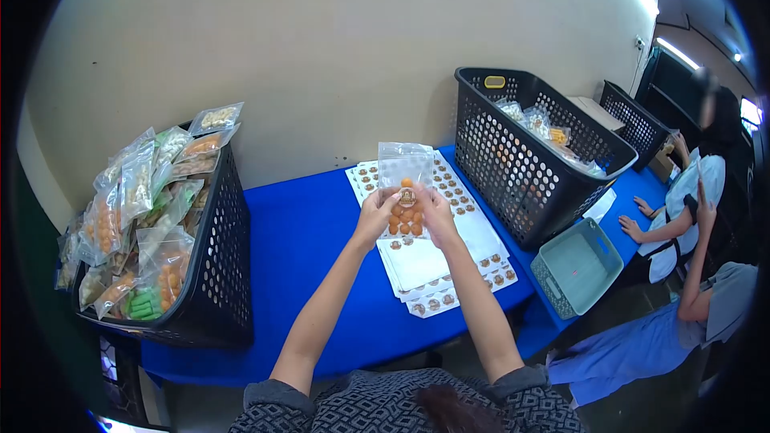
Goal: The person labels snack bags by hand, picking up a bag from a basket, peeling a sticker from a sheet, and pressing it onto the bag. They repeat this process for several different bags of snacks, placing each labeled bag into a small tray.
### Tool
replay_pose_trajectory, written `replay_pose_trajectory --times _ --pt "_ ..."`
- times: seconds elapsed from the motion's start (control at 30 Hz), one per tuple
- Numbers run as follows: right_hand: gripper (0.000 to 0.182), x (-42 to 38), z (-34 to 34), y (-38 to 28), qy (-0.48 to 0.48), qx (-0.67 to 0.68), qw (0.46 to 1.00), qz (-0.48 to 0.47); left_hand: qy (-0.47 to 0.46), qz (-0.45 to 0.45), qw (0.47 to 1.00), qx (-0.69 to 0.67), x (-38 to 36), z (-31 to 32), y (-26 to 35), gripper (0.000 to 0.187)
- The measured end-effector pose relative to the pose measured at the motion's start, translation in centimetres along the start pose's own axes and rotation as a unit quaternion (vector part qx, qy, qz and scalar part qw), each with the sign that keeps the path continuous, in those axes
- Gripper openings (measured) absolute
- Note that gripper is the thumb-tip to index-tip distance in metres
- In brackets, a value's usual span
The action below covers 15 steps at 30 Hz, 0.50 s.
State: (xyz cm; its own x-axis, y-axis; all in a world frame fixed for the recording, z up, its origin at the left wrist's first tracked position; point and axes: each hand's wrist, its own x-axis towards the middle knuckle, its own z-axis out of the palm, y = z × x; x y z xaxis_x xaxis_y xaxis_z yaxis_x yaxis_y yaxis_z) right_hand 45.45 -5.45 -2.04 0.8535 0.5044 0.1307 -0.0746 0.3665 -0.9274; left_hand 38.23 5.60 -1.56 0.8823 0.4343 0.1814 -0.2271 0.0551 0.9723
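Between my hands is a clear plastic pouch (404,164) with round orange balls inside. A round brown sticker (407,197) sits on its front, near the middle. My left hand (377,215) grips the pouch's left side, thumb by the sticker. On the other side, my right hand (438,215) has its fingers closed on the pouch's right side, thumb also at the sticker. Beneath the pouch lie white sticker sheets (417,264) printed with rows of similar round stickers, some spots bare.
A black basket (220,248) heaped with filled pouches stands at the left of the blue table (297,272). Another black basket (513,152) holding pouches is at the right, beside a grey-green bin (577,268). Further right are two people (690,200) and a third basket (638,124).
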Motion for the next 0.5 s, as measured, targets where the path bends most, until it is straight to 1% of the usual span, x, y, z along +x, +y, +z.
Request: replay_pose_trajectory --times 0.03,0.07,0.17,0.27,0.3,0.33,0.4,0.43,0.5 --pt "0.033 -0.2 0.1 0.1 -0.011 -0.042 0.998 -0.035 0.035 0.04 0.998 0.017 -0.3 0.5 -0.1 0.031" --pt "0.033 -0.3 0.0 0.0 -0.017 -0.048 0.998 -0.039 0.038 0.046 0.998 0.011 -0.5 0.6 0.0 0.031" --pt "0.031 -0.7 0.3 -1.5 -0.065 -0.127 0.989 -0.051 0.065 0.084 0.992 0.067 -0.6 1.0 0.7 0.024" --pt "0.028 -0.7 1.3 -1.6 -0.044 -0.124 0.984 -0.119 0.099 0.097 0.987 0.077 -0.3 1.2 0.8 0.024" --pt "0.028 -0.5 1.5 -1.5 -0.046 -0.116 0.984 -0.13 0.112 0.094 0.988 0.051 -0.5 1.5 1.1 0.025" --pt "0.028 -0.4 1.6 -1.4 -0.039 -0.127 0.983 -0.13 0.117 0.097 0.987 0.044 -0.6 1.8 1.5 0.025" --pt "0.027 -0.2 1.5 -1.8 -0.067 -0.106 0.988 -0.094 0.161 0.06 0.985 0.003 -1.0 2.2 2.1 0.028" --pt "0.027 -0.2 1.4 -2.1 -0.076 -0.111 0.986 -0.094 0.178 0.058 0.982 -0.029 -1.3 2.3 2.2 0.027" --pt "0.029 -0.3 1.3 -2.8 -0.136 -0.119 0.979 -0.089 0.187 0.075 0.978 -0.053 -1.6 2.6 1.9 0.027"
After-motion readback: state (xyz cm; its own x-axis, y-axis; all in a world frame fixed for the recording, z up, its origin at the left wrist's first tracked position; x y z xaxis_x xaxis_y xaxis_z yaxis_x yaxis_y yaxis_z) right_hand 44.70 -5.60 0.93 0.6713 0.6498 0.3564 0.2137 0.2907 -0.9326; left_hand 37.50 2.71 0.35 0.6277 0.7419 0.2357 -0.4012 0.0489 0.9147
